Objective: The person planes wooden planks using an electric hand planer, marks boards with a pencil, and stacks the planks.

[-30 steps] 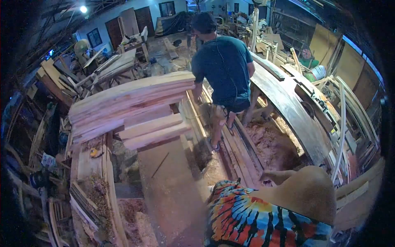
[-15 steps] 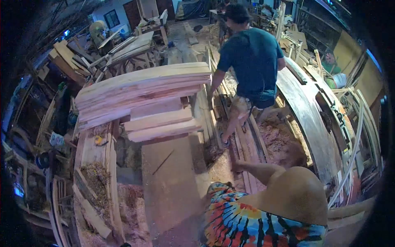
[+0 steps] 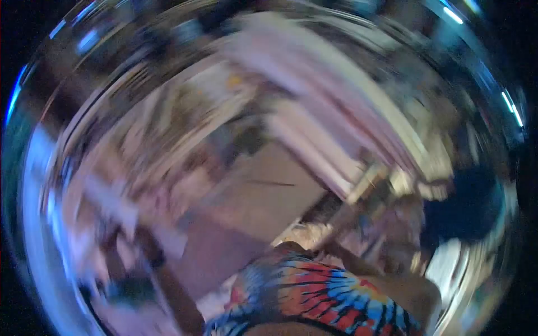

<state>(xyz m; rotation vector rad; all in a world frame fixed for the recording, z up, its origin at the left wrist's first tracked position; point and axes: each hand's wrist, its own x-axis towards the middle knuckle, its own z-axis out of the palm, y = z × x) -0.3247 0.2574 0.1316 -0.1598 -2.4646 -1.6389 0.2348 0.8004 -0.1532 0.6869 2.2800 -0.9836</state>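
Motion smears most of the head view. My left hand [image 3: 143, 245] is at the lower left, at the end of my outstretched forearm. It is at or beside a pale strip of wood [image 3: 123, 210]; whether it grips the strip I cannot tell. My right hand is out of view. In front of my tie-dyed clothing [image 3: 330, 285] lies a flat brown board [image 3: 269, 204] with a thin dark stick [image 3: 272, 183] on it.
A stack of thick pale planks [image 3: 336, 101] stands beyond the board. At the right is a person in a dark shirt [image 3: 465, 204], close to the stack's end. A small yellow object [image 3: 234, 81] shows on timber at upper left.
My view has swung left and blurred, so the plank stack and the person now appear farther right. My left forearm and hand have come into view at lower left, by the pale strip.
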